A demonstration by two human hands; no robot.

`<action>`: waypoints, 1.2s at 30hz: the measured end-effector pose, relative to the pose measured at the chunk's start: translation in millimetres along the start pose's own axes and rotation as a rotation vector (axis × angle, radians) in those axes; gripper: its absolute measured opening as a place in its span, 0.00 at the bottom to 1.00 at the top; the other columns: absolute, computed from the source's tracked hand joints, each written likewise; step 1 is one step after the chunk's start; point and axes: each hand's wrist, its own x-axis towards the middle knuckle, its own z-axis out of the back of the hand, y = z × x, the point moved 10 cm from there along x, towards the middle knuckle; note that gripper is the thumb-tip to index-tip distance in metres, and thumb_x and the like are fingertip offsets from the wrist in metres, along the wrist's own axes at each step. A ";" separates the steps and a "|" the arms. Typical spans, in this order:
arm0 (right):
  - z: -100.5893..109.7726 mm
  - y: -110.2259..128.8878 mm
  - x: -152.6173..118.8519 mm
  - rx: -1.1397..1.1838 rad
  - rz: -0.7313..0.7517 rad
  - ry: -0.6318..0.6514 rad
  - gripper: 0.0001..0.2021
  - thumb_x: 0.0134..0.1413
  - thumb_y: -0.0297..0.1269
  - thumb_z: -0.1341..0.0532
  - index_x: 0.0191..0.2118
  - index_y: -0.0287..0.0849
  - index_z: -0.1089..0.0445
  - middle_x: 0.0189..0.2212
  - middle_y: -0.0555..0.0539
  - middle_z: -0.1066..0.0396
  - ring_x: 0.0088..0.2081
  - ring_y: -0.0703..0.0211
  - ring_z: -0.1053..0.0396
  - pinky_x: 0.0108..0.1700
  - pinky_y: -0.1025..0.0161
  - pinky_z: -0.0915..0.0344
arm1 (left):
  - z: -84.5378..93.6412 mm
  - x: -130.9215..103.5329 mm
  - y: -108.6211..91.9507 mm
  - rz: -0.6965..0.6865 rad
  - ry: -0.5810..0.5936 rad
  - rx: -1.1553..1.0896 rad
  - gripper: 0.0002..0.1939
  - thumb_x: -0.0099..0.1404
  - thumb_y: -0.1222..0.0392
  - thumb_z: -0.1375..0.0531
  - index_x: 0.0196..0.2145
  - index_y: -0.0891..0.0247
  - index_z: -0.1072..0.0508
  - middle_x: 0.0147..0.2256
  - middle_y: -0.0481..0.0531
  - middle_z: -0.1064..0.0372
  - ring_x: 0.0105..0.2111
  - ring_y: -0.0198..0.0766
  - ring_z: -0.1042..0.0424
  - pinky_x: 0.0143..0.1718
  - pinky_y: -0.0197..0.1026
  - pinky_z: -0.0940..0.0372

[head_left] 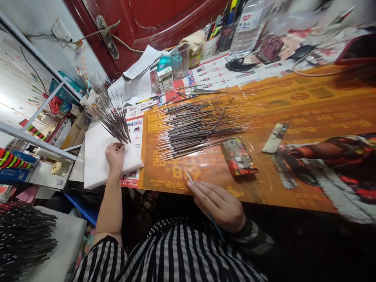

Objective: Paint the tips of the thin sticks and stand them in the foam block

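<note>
My left hand [115, 157] is over a white foam block [98, 156], fingers pinched together; whatever is between them is too small to make out. Just beyond it, a cluster of slender dark rods with thin stems [113, 119], resembling fishing floats, stands upright in the foam. Near the table's front edge, my right hand [219, 203] is closed on a thin paintbrush [216, 225] with a blue handle, its fine tip pointing up and left. Between and beyond both hands lies a wide row of similar slender rods [188, 131] with pale tips, one rod lying across them.
A paint-smeared box [239, 156] and a stained scraper [275, 138] lie at right beside a paint-crusted cloth [352, 164]. Along the back stand a glass [180, 62], a pen cup [210, 43] and a plastic bottle [246, 29]. More dark rods [26, 235] fill a foam block at lower left.
</note>
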 end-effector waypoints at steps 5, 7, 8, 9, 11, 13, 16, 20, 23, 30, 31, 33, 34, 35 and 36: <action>-0.4 0.1 0.3 0.003 0.002 -0.009 0.33 0.61 0.22 0.39 0.70 0.36 0.46 0.47 0.39 0.22 0.47 0.49 0.23 0.49 0.54 0.24 | -9.1 1.8 7.4 0.067 0.063 0.001 0.05 0.60 0.61 0.39 0.29 0.61 0.23 0.32 0.50 0.24 0.35 0.39 0.27 0.43 0.42 0.33; -0.2 0.0 0.6 0.005 0.001 -0.014 0.32 0.61 0.22 0.39 0.69 0.36 0.45 0.47 0.39 0.22 0.47 0.49 0.23 0.49 0.54 0.23 | -10.4 3.1 7.8 0.069 0.076 0.003 0.05 0.60 0.61 0.39 0.30 0.61 0.22 0.33 0.50 0.24 0.36 0.39 0.26 0.43 0.41 0.33; 0.0 -0.3 0.7 0.007 -0.002 -0.015 0.32 0.61 0.23 0.40 0.69 0.36 0.45 0.47 0.39 0.22 0.48 0.49 0.23 0.49 0.54 0.23 | -9.6 3.6 6.8 0.059 0.076 0.021 0.05 0.61 0.61 0.39 0.31 0.62 0.22 0.34 0.51 0.24 0.36 0.39 0.26 0.43 0.41 0.33; 0.4 -0.9 0.9 0.010 -0.007 -0.018 0.31 0.62 0.23 0.40 0.69 0.37 0.44 0.48 0.39 0.23 0.48 0.49 0.23 0.49 0.54 0.23 | -8.2 3.8 5.3 0.045 0.074 0.045 0.05 0.61 0.61 0.39 0.31 0.62 0.22 0.34 0.51 0.23 0.37 0.40 0.25 0.44 0.41 0.33; 0.7 -2.2 1.3 0.018 -0.018 -0.016 0.30 0.62 0.23 0.41 0.68 0.38 0.42 0.48 0.39 0.23 0.49 0.50 0.23 0.50 0.54 0.23 | -3.3 2.3 2.1 0.021 0.059 0.101 0.05 0.62 0.63 0.39 0.30 0.62 0.21 0.34 0.53 0.23 0.38 0.42 0.25 0.46 0.44 0.34; 0.7 -2.9 1.4 0.027 -0.020 -0.012 0.30 0.62 0.23 0.41 0.68 0.38 0.42 0.48 0.40 0.23 0.49 0.50 0.23 0.50 0.54 0.22 | 4.6 -3.1 -4.7 -0.013 0.011 0.178 0.06 0.62 0.64 0.39 0.30 0.62 0.21 0.34 0.54 0.23 0.38 0.45 0.26 0.47 0.48 0.35; 0.8 -2.9 0.8 0.035 -0.013 -0.022 0.31 0.62 0.23 0.40 0.69 0.37 0.45 0.47 0.39 0.22 0.49 0.49 0.23 0.49 0.54 0.22 | 12.7 -21.2 -32.5 -0.145 -0.093 0.279 0.06 0.65 0.63 0.39 0.31 0.63 0.22 0.33 0.56 0.24 0.37 0.46 0.27 0.45 0.50 0.37; 1.2 -4.8 0.4 0.059 -0.038 -0.044 0.30 0.62 0.23 0.41 0.69 0.39 0.44 0.47 0.40 0.22 0.48 0.50 0.23 0.49 0.54 0.22 | -22.6 -61.8 -103.7 -0.520 0.090 0.098 0.07 0.69 0.61 0.41 0.35 0.61 0.24 0.33 0.53 0.26 0.36 0.41 0.29 0.42 0.45 0.36; 5.3 -4.4 3.7 0.071 -0.048 -0.057 0.31 0.62 0.23 0.42 0.70 0.39 0.45 0.46 0.40 0.22 0.46 0.51 0.23 0.48 0.55 0.22 | -56.2 -84.9 -139.6 -0.635 0.265 0.019 0.05 0.70 0.60 0.42 0.41 0.60 0.26 0.39 0.54 0.26 0.40 0.41 0.29 0.44 0.44 0.34; 27.6 -13.8 9.7 0.114 -0.133 -0.105 0.32 0.61 0.20 0.43 0.69 0.41 0.44 0.44 0.41 0.22 0.44 0.53 0.22 0.47 0.58 0.22 | -96.5 -92.0 -141.1 -0.646 0.355 0.129 0.04 0.69 0.62 0.40 0.34 0.62 0.29 0.34 0.51 0.30 0.37 0.40 0.31 0.40 0.41 0.35; 31.3 -16.2 8.9 0.110 -0.144 -0.114 0.31 0.62 0.21 0.43 0.69 0.42 0.43 0.45 0.41 0.22 0.45 0.53 0.22 0.47 0.58 0.22 | -96.2 -91.2 -139.5 -0.650 0.341 0.131 0.06 0.69 0.63 0.41 0.33 0.62 0.29 0.33 0.51 0.30 0.36 0.40 0.31 0.39 0.41 0.36; 39.8 -20.7 6.9 0.094 -0.162 -0.134 0.30 0.62 0.21 0.43 0.68 0.42 0.41 0.45 0.42 0.22 0.45 0.53 0.22 0.47 0.58 0.22 | -92.8 -89.4 -137.8 -0.657 0.312 0.129 0.08 0.70 0.63 0.42 0.31 0.62 0.29 0.32 0.51 0.32 0.35 0.39 0.32 0.38 0.40 0.37; 44.8 -22.8 6.1 0.083 -0.167 -0.145 0.29 0.62 0.22 0.42 0.68 0.43 0.41 0.45 0.42 0.22 0.45 0.53 0.22 0.47 0.58 0.22 | -89.6 -88.1 -137.4 -0.655 0.298 0.120 0.08 0.70 0.63 0.43 0.31 0.62 0.29 0.31 0.51 0.32 0.34 0.39 0.32 0.38 0.40 0.37; 50.1 -24.8 5.6 0.068 -0.172 -0.155 0.29 0.62 0.22 0.42 0.67 0.43 0.40 0.44 0.42 0.22 0.45 0.53 0.22 0.47 0.58 0.22 | -85.5 -86.6 -137.2 -0.649 0.284 0.100 0.08 0.70 0.63 0.43 0.32 0.62 0.29 0.32 0.51 0.32 0.35 0.39 0.32 0.38 0.40 0.37; 55.9 -26.8 5.3 0.048 -0.176 -0.165 0.29 0.62 0.22 0.42 0.67 0.43 0.40 0.43 0.42 0.22 0.45 0.53 0.22 0.47 0.58 0.22 | -80.6 -84.7 -137.2 -0.639 0.269 0.068 0.08 0.70 0.63 0.44 0.33 0.62 0.28 0.32 0.51 0.31 0.35 0.39 0.32 0.39 0.40 0.36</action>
